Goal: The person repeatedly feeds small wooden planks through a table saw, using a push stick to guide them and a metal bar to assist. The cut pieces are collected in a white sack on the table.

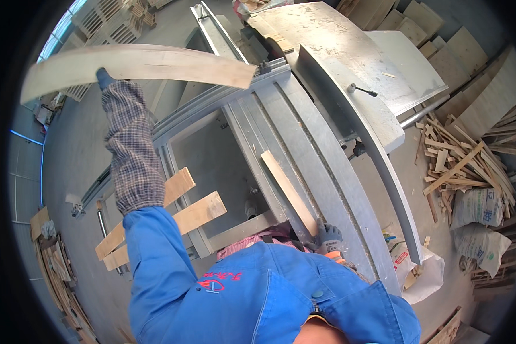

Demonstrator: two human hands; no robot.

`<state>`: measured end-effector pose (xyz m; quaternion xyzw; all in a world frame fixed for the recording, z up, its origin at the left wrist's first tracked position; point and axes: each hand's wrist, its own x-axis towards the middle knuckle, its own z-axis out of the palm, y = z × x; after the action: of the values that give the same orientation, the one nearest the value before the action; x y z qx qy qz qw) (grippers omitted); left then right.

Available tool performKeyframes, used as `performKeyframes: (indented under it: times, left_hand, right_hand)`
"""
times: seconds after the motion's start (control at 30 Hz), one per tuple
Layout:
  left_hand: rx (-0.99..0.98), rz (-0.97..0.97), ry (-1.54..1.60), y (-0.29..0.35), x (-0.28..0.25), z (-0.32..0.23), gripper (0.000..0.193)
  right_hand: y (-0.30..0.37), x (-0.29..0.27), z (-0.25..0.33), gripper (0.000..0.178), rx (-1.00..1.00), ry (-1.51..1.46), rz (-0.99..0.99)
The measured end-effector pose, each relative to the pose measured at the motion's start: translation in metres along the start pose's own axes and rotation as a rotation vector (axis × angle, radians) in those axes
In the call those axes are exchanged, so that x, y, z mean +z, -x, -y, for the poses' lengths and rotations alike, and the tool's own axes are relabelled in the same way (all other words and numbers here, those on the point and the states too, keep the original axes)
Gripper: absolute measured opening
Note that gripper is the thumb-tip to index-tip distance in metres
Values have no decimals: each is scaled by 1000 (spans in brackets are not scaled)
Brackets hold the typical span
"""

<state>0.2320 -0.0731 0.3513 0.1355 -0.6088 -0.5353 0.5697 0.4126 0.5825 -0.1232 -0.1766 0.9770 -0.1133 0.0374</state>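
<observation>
With my arm stretched out to the far left, my left hand (pixel 104 78) in a dark glove is closed on a long, wide wooden board (pixel 172 62). The board is held up in the air, its right end near the metal rail of a table saw. Most of my left fingers are hidden behind it. Close to my body, my right hand (pixel 329 236) in a grey glove is closed at the near end of a narrow wooden strip (pixel 289 192). That strip lies on the saw's grooved metal sliding table (pixel 327 172).
Two short boards (pixel 200 213) lie across the frame under my left arm. A long curved-looking metal fence (pixel 378 155) with a lever (pixel 362 90) stands right of the sliding table. Scrap wood (pixel 461 160) and white sacks (pixel 480 241) are heaped at the right.
</observation>
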Motion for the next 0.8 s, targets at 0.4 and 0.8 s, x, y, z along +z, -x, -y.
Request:
performKeyframes:
  times: [0.4, 0.8]
  left_hand:
    - [-124, 161, 378, -9, 98, 76, 55]
    - [-79, 1131, -751, 198, 190, 241, 60]
  right_hand:
    - [-4, -33, -7, 70, 15, -35, -21]
    - [-80, -133, 100, 87, 48, -271, 89]
